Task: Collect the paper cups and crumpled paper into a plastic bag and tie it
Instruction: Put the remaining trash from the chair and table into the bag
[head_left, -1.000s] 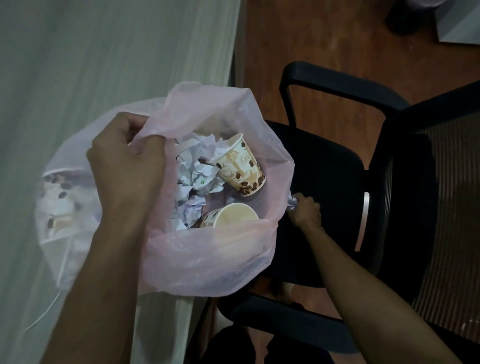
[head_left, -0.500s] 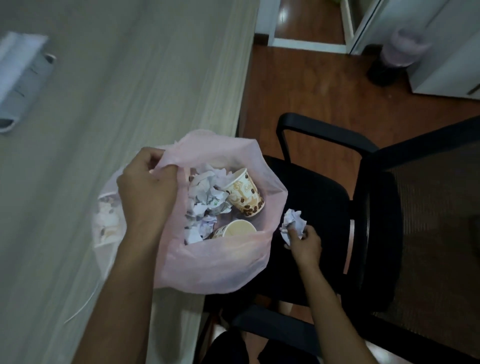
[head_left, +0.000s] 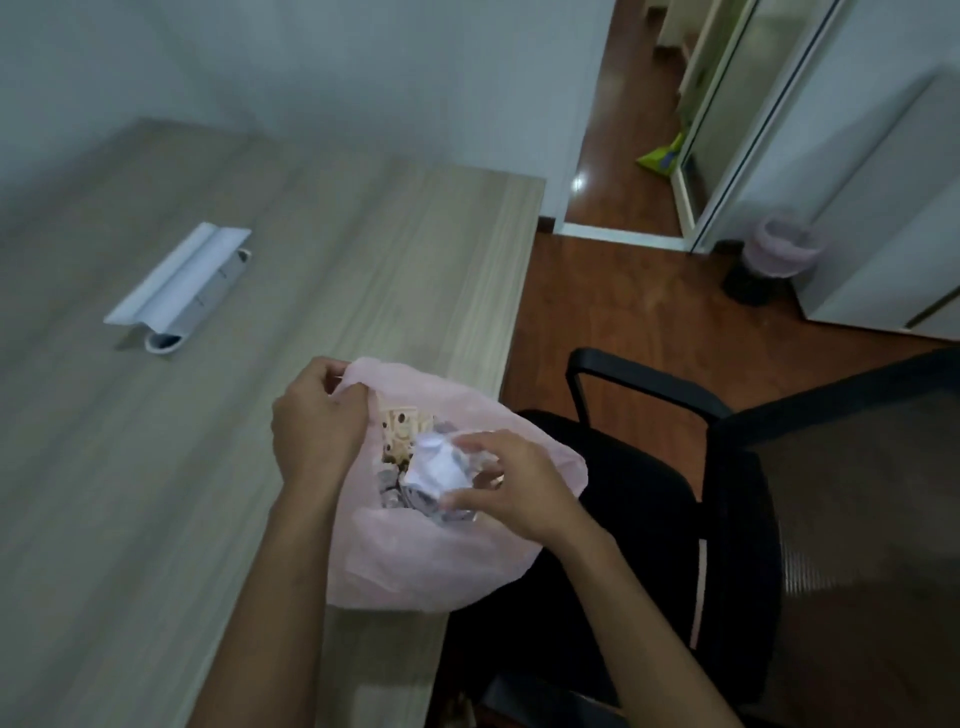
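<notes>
The plastic bag (head_left: 447, 561), thin and pink, sits at the right edge of the wooden desk (head_left: 260, 467) and bulges out over the side, with a white cable tray (head_left: 176, 283) lying well apart from it at the desk's far left. The left hand (head_left: 317, 426) pinches the bag's near-left rim in curled fingers, holding the mouth wide so a brown-dotted paper cup (head_left: 399, 431) shows inside. The right hand (head_left: 511, 486) hovers over the mouth, its fingers spread loosely round a ball of crumpled paper (head_left: 436, 467); a black office chair (head_left: 727, 519) stands just beside the desk.
</notes>
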